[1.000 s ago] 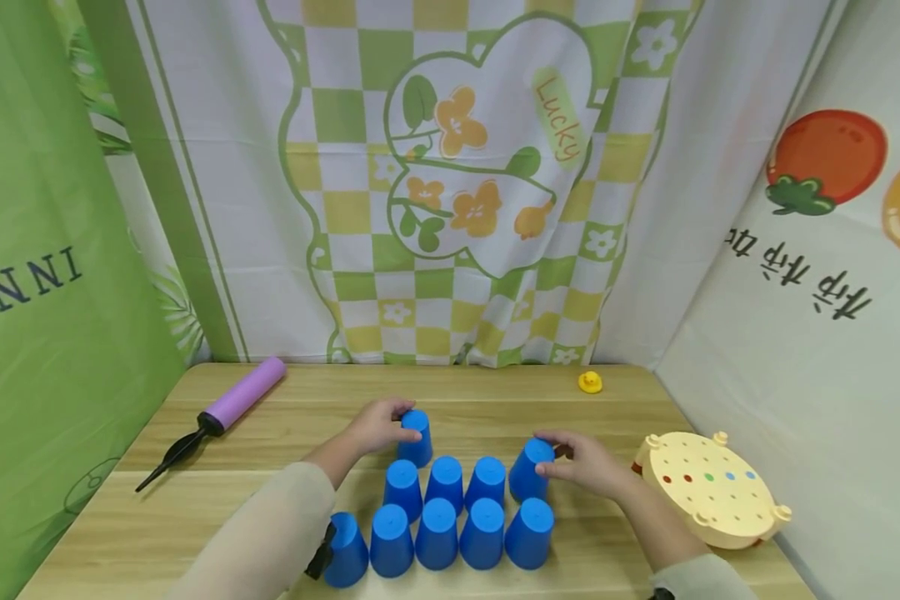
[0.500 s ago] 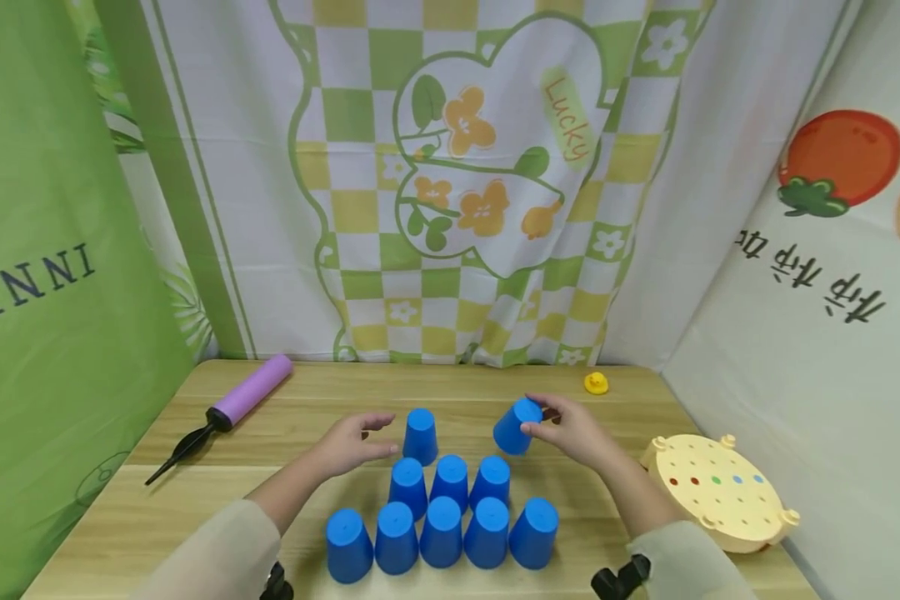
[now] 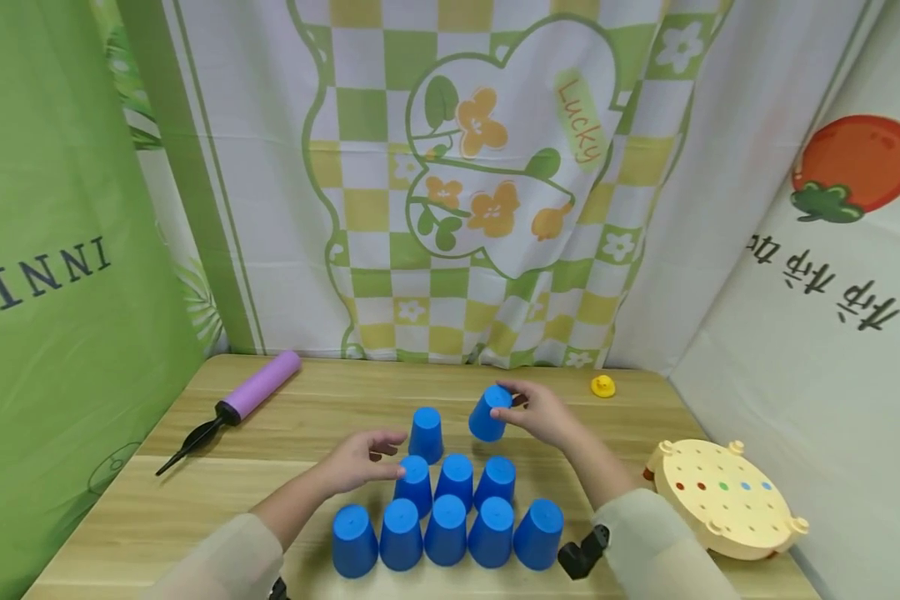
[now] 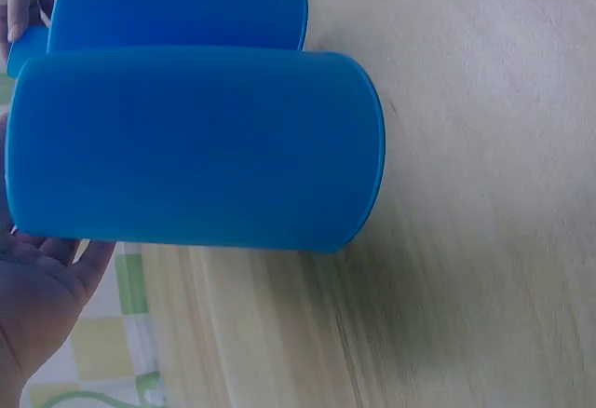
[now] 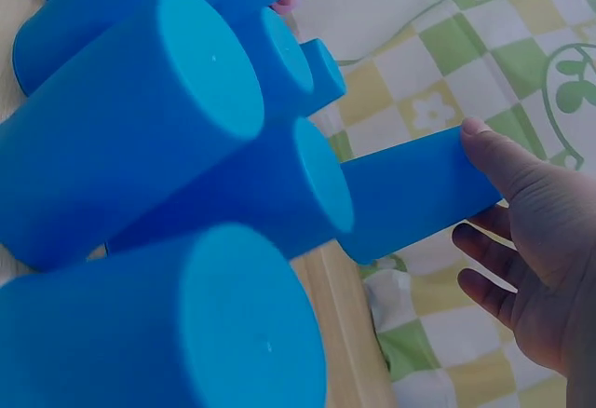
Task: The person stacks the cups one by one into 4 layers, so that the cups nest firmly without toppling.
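Note:
Upside-down blue plastic cups stand in rows: several in the front row (image 3: 446, 533), three in the middle row (image 3: 457, 479), and a single back cup (image 3: 426, 435). My right hand (image 3: 543, 414) grips another blue cup (image 3: 487, 415) between thumb and fingers, slightly tilted, to the right of the back cup. The right wrist view shows that held cup (image 5: 419, 194) with the thumb along its base end. My left hand (image 3: 360, 460) has loosely extended fingers, its thumb tip right at the left middle-row cup. In the left wrist view, the left hand (image 4: 42, 296) is partly hidden behind a cup.
A purple hand pump (image 3: 258, 387) with a black nozzle lies at the left of the wooden table (image 3: 270, 475). A small yellow rubber duck (image 3: 603, 386) sits at the back right. A cream pegged board (image 3: 723, 500) on short legs stands at the right edge. Curtains enclose the table.
My right hand has lifted a cup from the middle row's right end and carried it back and left. My left hand has let go of the back cup and drawn back.

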`<state>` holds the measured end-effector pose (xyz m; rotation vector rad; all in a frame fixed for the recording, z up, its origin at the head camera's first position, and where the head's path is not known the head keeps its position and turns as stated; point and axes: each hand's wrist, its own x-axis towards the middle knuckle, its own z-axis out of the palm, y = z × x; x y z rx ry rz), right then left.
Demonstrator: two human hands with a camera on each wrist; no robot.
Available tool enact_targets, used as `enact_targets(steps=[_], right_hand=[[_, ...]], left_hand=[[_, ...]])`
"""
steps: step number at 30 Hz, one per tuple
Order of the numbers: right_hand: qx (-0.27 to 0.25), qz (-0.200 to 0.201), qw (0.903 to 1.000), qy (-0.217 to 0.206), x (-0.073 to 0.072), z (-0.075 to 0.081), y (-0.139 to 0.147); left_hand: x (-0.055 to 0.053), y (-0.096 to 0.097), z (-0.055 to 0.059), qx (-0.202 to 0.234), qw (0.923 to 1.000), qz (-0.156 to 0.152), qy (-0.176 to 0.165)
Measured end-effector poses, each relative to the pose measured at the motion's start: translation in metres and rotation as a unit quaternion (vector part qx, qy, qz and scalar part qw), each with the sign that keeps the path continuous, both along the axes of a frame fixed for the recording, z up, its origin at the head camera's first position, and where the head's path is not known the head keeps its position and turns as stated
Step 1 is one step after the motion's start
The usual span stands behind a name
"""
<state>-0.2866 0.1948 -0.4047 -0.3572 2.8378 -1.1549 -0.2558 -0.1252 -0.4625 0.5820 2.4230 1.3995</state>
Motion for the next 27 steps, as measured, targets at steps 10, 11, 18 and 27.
enact_targets(steps=[10,11,18,27], right_hand=[[0.011,0.004,0.9999,-0.008,-0.011,-0.013,-0.021],[0.011,0.004,0.9999,-0.01,-0.011,-0.015,-0.023],[0.02,0.017,0.9995,-0.018,-0.014,-0.027,-0.033],[0.025,0.025,0.9987,-0.035,-0.016,-0.041,-0.041]], left_hand=[[-0.002,0.007,-0.007,-0.006,0.999,-0.037,-0.026],[-0.001,0.007,-0.007,-0.007,0.9989,-0.039,-0.026],[0.0,0.009,-0.008,-0.012,0.9987,-0.044,-0.024],[-0.002,0.01,-0.008,-0.004,0.9988,-0.041,-0.028]])
